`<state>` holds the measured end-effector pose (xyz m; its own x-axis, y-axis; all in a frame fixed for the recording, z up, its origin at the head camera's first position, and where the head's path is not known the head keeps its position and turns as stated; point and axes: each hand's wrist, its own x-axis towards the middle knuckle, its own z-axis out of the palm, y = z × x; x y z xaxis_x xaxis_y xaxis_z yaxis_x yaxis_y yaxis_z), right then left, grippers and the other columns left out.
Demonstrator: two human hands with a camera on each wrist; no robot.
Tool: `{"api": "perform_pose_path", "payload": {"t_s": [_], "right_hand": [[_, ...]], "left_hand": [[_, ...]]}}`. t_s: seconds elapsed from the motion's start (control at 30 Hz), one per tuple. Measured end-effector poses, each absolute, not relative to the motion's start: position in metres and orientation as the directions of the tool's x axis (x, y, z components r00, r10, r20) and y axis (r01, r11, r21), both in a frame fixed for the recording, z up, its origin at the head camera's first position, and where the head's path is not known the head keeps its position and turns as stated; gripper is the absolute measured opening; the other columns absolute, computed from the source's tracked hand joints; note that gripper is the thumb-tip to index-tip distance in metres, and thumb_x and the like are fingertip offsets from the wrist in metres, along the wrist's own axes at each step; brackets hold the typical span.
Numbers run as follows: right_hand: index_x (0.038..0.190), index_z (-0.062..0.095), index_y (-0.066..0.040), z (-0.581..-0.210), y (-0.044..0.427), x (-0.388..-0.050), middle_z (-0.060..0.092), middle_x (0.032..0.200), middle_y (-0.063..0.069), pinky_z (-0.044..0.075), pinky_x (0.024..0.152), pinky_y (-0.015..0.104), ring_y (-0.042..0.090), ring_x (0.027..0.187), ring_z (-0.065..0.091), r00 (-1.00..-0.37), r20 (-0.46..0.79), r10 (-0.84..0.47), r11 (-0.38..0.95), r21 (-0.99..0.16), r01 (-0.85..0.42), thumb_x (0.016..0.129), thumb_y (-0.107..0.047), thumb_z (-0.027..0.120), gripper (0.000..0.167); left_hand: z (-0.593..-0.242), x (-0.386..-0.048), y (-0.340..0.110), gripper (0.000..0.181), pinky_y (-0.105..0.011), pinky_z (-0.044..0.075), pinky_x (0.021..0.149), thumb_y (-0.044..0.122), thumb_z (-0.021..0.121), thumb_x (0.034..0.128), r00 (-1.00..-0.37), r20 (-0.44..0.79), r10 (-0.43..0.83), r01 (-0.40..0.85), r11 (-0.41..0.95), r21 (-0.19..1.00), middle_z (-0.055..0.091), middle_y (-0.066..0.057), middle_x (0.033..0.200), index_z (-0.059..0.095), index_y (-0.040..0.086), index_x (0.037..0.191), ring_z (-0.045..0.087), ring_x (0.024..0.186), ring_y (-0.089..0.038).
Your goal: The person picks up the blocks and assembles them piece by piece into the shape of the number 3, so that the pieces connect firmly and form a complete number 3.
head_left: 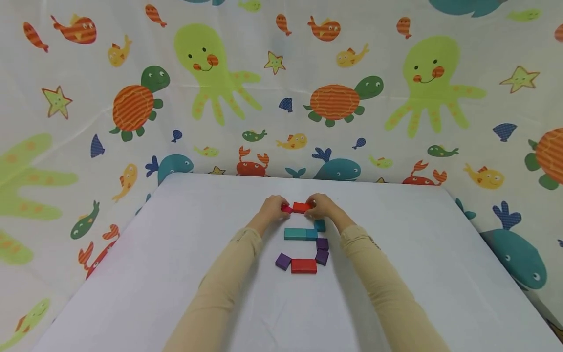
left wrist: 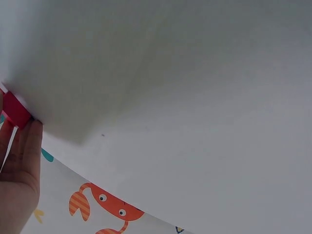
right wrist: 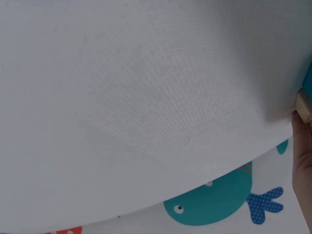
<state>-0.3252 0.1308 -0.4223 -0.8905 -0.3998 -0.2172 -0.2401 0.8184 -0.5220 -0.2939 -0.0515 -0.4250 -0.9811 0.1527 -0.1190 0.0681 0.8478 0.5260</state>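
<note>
My left hand (head_left: 273,207) pinches a small pinkish-red block (left wrist: 17,110) at the left end of a red rectangular block (head_left: 301,208). At that red block's right end is my right hand (head_left: 323,205). In the right wrist view its fingers hold a tan wooden block (right wrist: 303,105), which the hand mostly hides from the head view. A teal block (head_left: 319,225) lies just below the right hand. Nearer me are a long teal bar (head_left: 295,234), two purple blocks (head_left: 322,244) touching each other, another red block (head_left: 304,266) and a tilted purple block (head_left: 283,261).
The blocks lie on a white-covered table (head_left: 184,293), near its middle and toward its far edge. Behind the table hangs a curtain (head_left: 281,161) printed with sea animals. Bare tabletop extends to both sides of the arms.
</note>
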Motion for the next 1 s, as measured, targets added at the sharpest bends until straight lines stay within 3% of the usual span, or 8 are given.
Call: {"api": "perform_pose_path", "payload": {"t_s": [0.23, 1.0], "right_hand": [[0.120, 0.059, 0.000, -0.4200, 0.1294, -0.3240, 0.059, 0.119, 0.018, 0.045, 0.100, 0.042, 0.028, 0.106, 0.050, -0.893, -0.198, -0.403, 0.816, -0.520, -0.253, 0.087, -0.018, 0.068, 0.039], [0.124, 0.057, 0.000, -0.4246, 0.1328, -0.3226, 0.055, 0.129, 0.018, 0.040, 0.105, 0.044, 0.030, 0.115, 0.048, -0.899, -0.214, -0.382, 0.798, -0.568, -0.204, 0.088, -0.022, 0.067, 0.044]], "left_hand": [[-0.4222, -0.2881, -0.0494, 0.038, -0.033, 0.049, 0.094, 0.015, 0.071, 0.0839, -0.985, -0.088, 0.148, 0.082, 0.855, 0.512, 0.063, -0.012, 0.114, 0.063, 0.004, 0.120, 0.055, 0.106, -0.023], [-0.4218, -0.2904, -0.0505, 0.044, -0.034, 0.048, 0.095, 0.015, 0.072, 0.0829, -0.981, -0.128, 0.145, 0.055, 0.844, 0.534, 0.062, -0.013, 0.119, 0.060, 0.006, 0.125, 0.053, 0.108, -0.024]]}}
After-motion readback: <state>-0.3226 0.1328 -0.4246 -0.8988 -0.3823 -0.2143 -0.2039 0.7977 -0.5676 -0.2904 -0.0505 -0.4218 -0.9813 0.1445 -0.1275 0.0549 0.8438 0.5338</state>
